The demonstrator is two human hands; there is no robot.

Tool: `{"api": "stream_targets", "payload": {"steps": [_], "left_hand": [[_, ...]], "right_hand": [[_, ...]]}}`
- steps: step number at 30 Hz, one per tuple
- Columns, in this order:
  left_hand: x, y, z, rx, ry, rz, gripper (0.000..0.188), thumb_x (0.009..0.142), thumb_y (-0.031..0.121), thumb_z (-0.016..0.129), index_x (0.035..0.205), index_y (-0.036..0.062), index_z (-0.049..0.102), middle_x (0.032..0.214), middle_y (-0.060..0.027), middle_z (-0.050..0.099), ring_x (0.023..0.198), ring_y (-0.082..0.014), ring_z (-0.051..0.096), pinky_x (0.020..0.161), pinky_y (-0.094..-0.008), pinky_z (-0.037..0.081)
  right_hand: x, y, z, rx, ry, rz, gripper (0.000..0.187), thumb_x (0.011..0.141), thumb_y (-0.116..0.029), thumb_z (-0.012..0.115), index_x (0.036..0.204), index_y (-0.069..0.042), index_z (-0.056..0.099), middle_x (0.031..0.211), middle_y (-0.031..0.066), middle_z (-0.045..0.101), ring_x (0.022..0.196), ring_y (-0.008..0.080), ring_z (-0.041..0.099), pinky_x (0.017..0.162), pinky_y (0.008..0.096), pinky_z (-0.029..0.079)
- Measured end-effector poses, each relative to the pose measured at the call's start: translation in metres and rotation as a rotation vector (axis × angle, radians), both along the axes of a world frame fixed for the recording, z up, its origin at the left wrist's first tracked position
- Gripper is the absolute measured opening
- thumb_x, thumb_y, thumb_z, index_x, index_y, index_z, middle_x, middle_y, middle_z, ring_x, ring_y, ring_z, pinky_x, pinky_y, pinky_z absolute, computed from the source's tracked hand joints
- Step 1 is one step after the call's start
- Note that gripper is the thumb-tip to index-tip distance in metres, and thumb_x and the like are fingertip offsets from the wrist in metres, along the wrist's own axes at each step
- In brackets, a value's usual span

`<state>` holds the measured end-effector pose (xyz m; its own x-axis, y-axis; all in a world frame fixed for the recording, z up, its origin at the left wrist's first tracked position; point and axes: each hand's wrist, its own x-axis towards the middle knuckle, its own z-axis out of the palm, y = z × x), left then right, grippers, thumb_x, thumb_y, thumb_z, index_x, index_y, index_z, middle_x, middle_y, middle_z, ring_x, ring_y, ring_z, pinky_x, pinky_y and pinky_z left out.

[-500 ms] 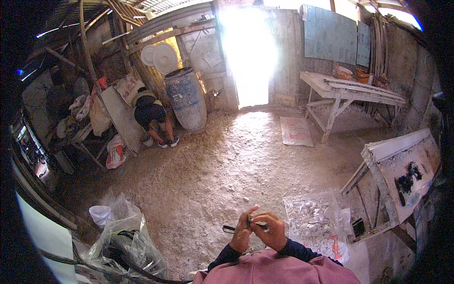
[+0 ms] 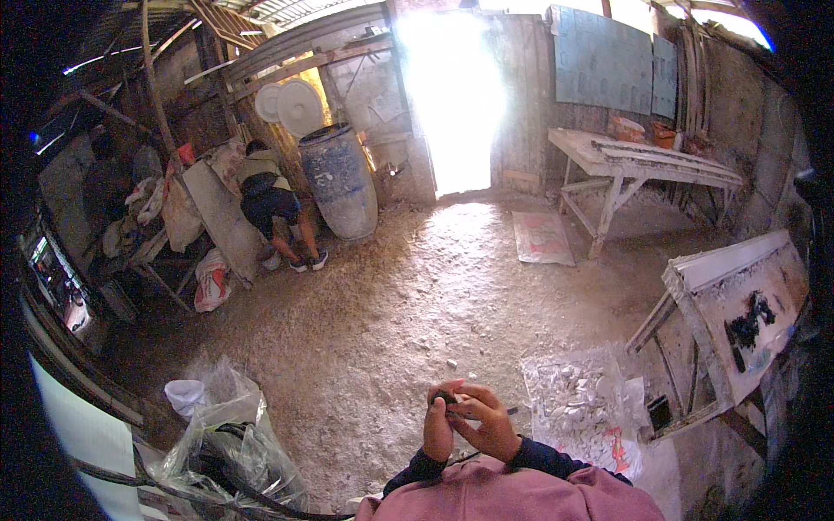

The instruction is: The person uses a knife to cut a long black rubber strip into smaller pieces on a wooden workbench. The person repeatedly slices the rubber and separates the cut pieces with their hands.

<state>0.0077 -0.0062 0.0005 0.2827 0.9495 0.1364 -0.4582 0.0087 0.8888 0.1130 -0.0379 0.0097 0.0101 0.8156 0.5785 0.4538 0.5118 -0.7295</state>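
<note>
Close in front of my body, both hands are raised and held together. My left hand point(image 2: 438, 431) is upright, its fingers closed around a small dark bundle point(image 2: 445, 397) that looks like a strap gathered up. From the right, my right hand point(image 2: 488, 424) pinches the same bundle with bent fingers. A thin dark end pokes out beside the right hand, and another dark line shows below the palms. My fingers cover most of the bundle, so its exact kind is unclear.
A clear plastic bag point(image 2: 234, 434) with dark cables lies at lower left. White fragments cover a sheet point(image 2: 573, 399) at right, near a slanted stand point(image 2: 695, 321). Farther off are a blue barrel point(image 2: 337, 178), a whitish table point(image 2: 599, 161) and a bent-over person point(image 2: 271, 204).
The loop left of my left hand is gone from sight, and the dark bundle now shows between my fingertips. My right hand has turned slightly. The person at back left has shifted a little.
</note>
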Motion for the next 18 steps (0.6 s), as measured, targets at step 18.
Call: {"api": "stream_targets", "payload": {"steps": [18], "left_hand": [[-0.033, 0.03, 0.027, -0.163, -0.553, 0.073, 0.035, 0.083, 0.045, 0.047, 0.072, 0.0135, 0.038, 0.06, 0.0013, 0.035, 0.053, -0.0129, 0.037, 0.057, -0.0301, 0.035]], "right_hand": [[-0.006, 0.018, -0.021, -0.564, -0.003, 0.387, 0.028, 0.08, -0.018, 0.057, 0.101, -0.005, 0.045, 0.08, 0.0179, 0.056, 0.073, 0.0297, 0.059, 0.063, 0.0371, 0.045]]}}
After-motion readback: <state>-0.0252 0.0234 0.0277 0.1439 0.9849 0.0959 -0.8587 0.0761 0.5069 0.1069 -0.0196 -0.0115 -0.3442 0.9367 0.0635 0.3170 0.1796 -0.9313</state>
